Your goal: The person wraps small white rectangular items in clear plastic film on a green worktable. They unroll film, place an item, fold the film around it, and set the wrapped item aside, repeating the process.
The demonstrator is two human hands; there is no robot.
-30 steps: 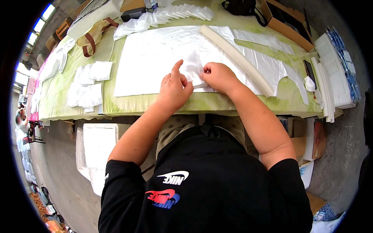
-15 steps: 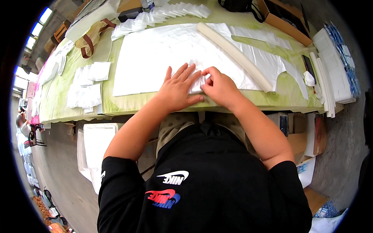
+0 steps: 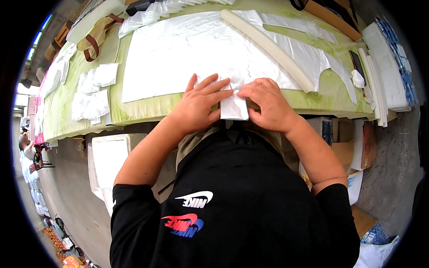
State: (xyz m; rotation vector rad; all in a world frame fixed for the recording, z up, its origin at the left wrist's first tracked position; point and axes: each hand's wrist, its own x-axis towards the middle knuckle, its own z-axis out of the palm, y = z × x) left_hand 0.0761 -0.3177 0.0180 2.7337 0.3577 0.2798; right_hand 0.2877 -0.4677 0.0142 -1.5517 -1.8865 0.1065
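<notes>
A small folded white plastic packet [image 3: 233,108] lies at the near edge of the table, in front of my body. My left hand [image 3: 196,106] rests beside it, fingers spread, their tips reaching to the packet's upper left. On the other side, my right hand [image 3: 271,106] has its fingers bent over the packet's upper right corner, with the thumb by its right edge. Beyond both hands spreads a large stack of flat white plastic sheets [image 3: 174,53]. A long pale tube [image 3: 268,51] lies slantwise across the sheets.
Folded white packets [image 3: 91,105] lie on the left of the green-covered table [image 3: 117,117], with a row of more [image 3: 154,12] along the back. A beige bag with brown handles [image 3: 96,38] sits back left. At right are a cardboard box [image 3: 333,20], a dark phone [image 3: 356,61] and white rolls [image 3: 374,89].
The packet, mostly covered before, now shows between my hands, nearer the table edge. My right hand has gone from a tight pinch to a wider, bent-fingered hold. The whole view has shifted slightly.
</notes>
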